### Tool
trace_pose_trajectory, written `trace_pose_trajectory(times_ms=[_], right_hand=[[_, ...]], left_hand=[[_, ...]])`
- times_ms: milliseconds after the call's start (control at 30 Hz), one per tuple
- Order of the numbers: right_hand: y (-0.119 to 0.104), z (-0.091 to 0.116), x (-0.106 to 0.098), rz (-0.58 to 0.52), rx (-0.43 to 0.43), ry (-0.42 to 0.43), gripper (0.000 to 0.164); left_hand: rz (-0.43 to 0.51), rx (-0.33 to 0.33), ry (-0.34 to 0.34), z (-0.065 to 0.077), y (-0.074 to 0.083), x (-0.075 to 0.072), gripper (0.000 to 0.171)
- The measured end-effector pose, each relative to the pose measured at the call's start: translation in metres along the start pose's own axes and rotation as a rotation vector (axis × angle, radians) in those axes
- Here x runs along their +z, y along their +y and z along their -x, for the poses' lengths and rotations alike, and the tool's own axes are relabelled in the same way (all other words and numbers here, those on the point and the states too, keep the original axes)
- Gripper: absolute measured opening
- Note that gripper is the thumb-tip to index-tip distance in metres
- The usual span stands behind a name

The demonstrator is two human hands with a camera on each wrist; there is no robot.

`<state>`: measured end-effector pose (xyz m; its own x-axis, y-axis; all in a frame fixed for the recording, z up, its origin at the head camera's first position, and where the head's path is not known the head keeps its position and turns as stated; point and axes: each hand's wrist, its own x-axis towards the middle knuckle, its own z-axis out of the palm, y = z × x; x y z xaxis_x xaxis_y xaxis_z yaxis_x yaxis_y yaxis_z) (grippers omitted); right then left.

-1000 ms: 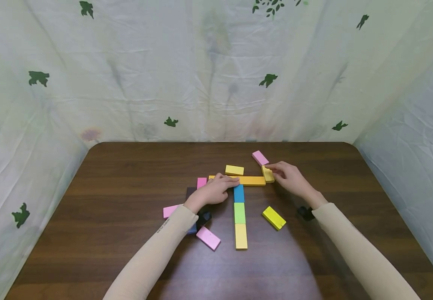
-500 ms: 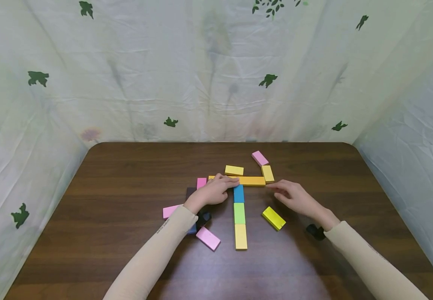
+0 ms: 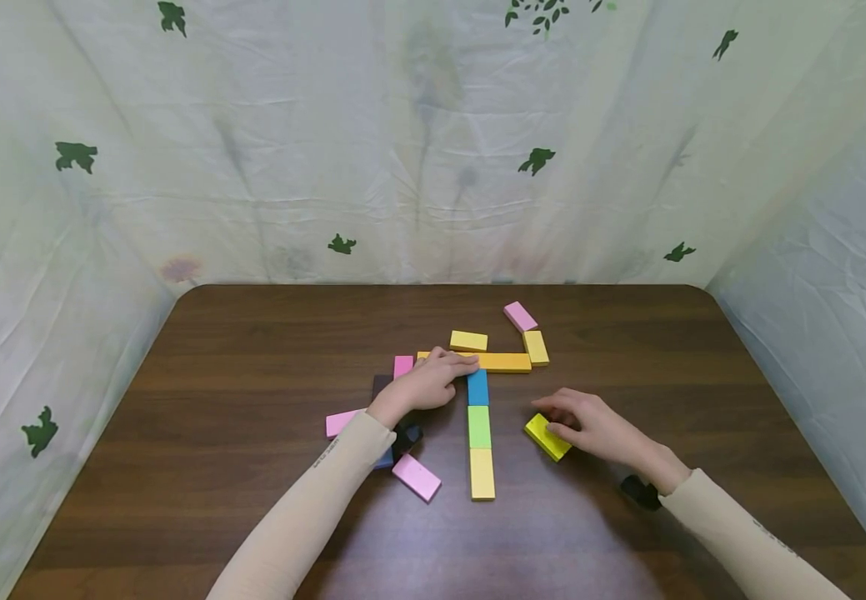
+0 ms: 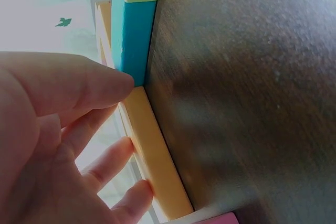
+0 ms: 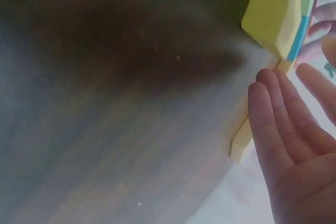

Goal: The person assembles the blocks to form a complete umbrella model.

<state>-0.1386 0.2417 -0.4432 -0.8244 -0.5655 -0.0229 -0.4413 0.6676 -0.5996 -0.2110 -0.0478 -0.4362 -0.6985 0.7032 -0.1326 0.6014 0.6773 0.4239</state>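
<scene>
In the head view my left hand [image 3: 425, 385] rests across the orange bar [image 3: 506, 362], fingers extended, fingertips near where a blue block [image 3: 478, 387] meets it. The left wrist view shows the thumb [image 4: 107, 85] at the joint between the blue and orange blocks, other fingertips along the orange side. A green block [image 3: 479, 427] and a pale yellow block [image 3: 482, 475] continue the line toward the front. My right hand [image 3: 590, 423] hovers at the bright yellow block [image 3: 540, 435], thumb overlapping it. In the right wrist view its fingers [image 5: 273, 124] are spread apart from that block.
Beyond the bar lie a yellow block [image 3: 468, 341], a slanted yellow block [image 3: 536, 348] at its right end and a pink block [image 3: 520, 316]. Under and beside the left forearm are pink blocks [image 3: 417, 477], a dark block [image 3: 381, 384] and a blue one. A curtain [image 3: 433, 167] hangs behind the table.
My right hand has let go of the slanted yellow block at the bar's right end and moved toward the front, over to the bright yellow block. My left hand has stayed put.
</scene>
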Motion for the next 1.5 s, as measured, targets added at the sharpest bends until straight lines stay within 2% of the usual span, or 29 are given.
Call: trace_pose_trajectory(times_ms=[700, 1167, 1500], right_hand=[[-0.008, 0.005, 0.012, 0.177, -0.042, -0.021, 0.045], [-0.006, -0.008, 0.006, 0.095, 0.041, 0.034, 0.044], [0.001, -0.03, -0.007, 0.095, -0.01, 0.149, 0.043]], left_hand=[[-0.007, -0.001, 0.006, 0.0, -0.001, 0.001, 0.051], [0.01, -0.011, 0.005, 0.001, 0.0, 0.001, 0.051], [0.01, -0.021, 0.0, 0.0, -0.001, 0.001, 0.051]])
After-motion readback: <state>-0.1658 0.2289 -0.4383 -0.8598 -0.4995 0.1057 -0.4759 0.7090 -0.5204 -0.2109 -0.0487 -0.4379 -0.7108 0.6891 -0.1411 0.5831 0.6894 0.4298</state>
